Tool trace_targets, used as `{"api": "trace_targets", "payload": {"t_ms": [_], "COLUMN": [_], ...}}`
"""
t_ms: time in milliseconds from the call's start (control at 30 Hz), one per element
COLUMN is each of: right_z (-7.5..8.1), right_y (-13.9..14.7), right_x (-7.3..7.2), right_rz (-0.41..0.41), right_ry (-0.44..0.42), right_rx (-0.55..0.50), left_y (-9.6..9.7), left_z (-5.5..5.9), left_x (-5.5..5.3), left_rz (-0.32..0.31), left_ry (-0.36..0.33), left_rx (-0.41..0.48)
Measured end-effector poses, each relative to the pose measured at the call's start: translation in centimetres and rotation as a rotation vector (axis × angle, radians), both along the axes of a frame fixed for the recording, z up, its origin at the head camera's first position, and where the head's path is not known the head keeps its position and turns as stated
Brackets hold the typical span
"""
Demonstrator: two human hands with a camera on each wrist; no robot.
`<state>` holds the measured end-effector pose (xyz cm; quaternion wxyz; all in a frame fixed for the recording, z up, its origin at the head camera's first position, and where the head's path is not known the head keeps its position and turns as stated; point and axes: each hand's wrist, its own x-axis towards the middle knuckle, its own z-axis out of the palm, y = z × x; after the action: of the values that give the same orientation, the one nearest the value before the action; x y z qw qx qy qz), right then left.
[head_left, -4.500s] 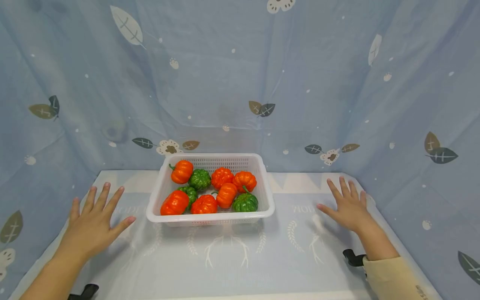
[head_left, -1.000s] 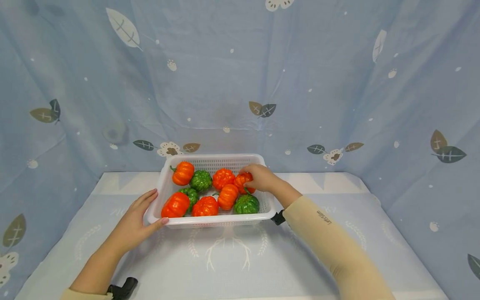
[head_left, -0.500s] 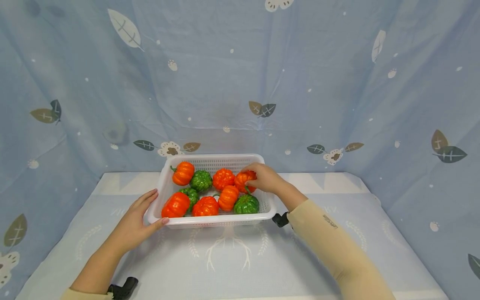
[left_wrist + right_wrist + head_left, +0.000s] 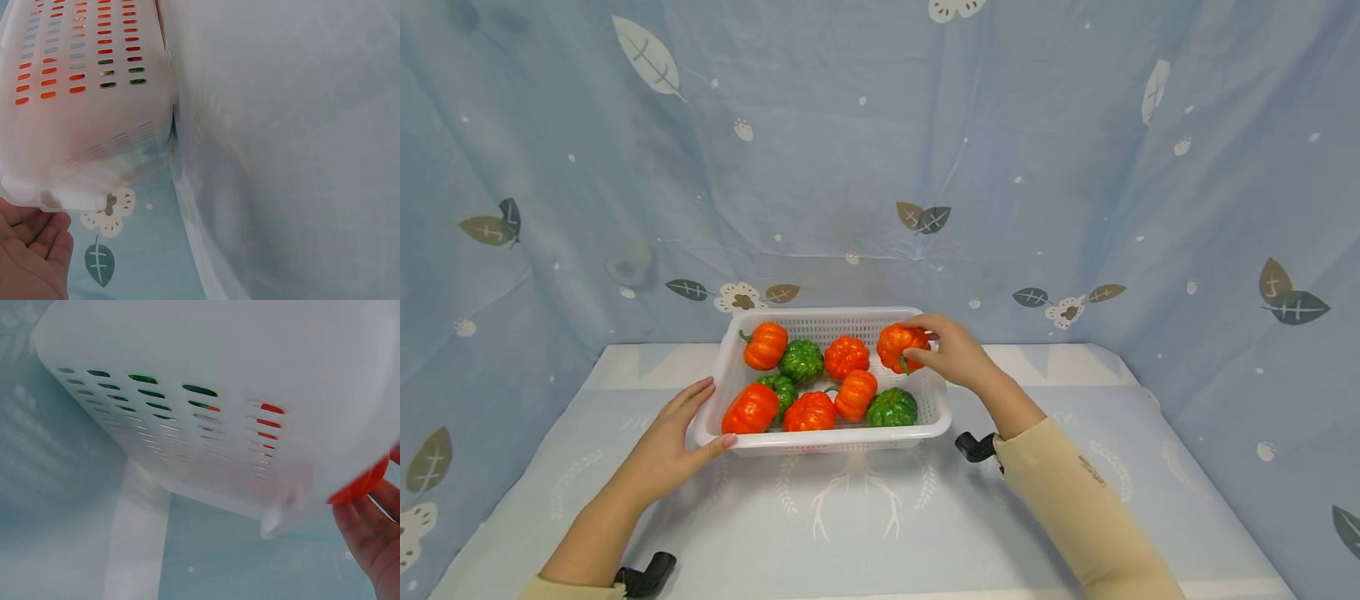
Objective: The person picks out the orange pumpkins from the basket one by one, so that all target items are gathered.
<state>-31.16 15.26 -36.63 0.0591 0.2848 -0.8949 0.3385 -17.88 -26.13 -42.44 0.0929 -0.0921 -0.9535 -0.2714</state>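
Note:
A white plastic basket [image 4: 842,441] holds several small glossy pumpkins, such as an orange one [image 4: 766,346], a red-orange one [image 4: 847,357] and a green one [image 4: 892,407]. My right hand [image 4: 957,357] pinches an orange pumpkin [image 4: 899,346] with a green stem, raised over the basket's back right corner. In the right wrist view part of that pumpkin [image 4: 365,481] shows red-orange against the fingertips. My left hand [image 4: 673,446] rests against the basket's left end, the thumb at the front rim and the fingers along the side.
The basket stands on a table [image 4: 850,533] under a pale patterned cloth. A blue curtain [image 4: 820,167] with leaf prints hangs behind and along both sides. Black wrist-worn pieces [image 4: 651,575] sit below the hands.
Over the last second my right hand has lifted the orange pumpkin from the basket's right part, up and slightly right. My left hand stays at the basket; earlier both hands were spread apart from it.

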Motion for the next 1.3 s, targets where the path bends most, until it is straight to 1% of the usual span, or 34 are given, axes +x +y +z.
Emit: {"api": "trace_targets", "payload": {"t_ms": [200,400,500,600,733,833,1133,1300], "right_z": [0.4,0.6,0.3,-0.5,-1.8,-2.7,-4.9,-6.1], "right_y": [1.7,3.9,5.1,6.2,7.4,8.1,9.2,9.6], "right_x": [1.3,2.4,2.8,2.9,2.6,2.2,1.0,0.0], "right_rz": [-0.041,-0.12,-0.161,-0.203,-0.257,-0.293,-0.371,-0.404], "right_ry": [0.028,0.084,0.089,0.078,0.064,0.053,-0.024,-0.083], "right_rx": [-0.09,-0.14,-0.152,-0.164,-0.183,-0.177,-0.189,-0.149], "left_y": [-0.1,0.0,0.0,-0.1,-0.1,-0.1,-0.1,0.0], "left_z": [-0.1,-0.1,-0.1,-0.1,-0.1,-0.1,-0.2,-0.2], "left_x": [-0.1,-0.1,0.0,0.0,0.0,-0.1,0.0,0.0], "left_rz": [0.003,0.004,0.002,-0.001,-0.003,-0.002,0.011,0.015], "left_ry": [-0.004,-0.008,-0.008,-0.006,-0.001,-0.003,-0.02,-0.025], "left_rx": [0.001,0.009,0.009,0.01,0.012,0.016,0.024,0.021]}}
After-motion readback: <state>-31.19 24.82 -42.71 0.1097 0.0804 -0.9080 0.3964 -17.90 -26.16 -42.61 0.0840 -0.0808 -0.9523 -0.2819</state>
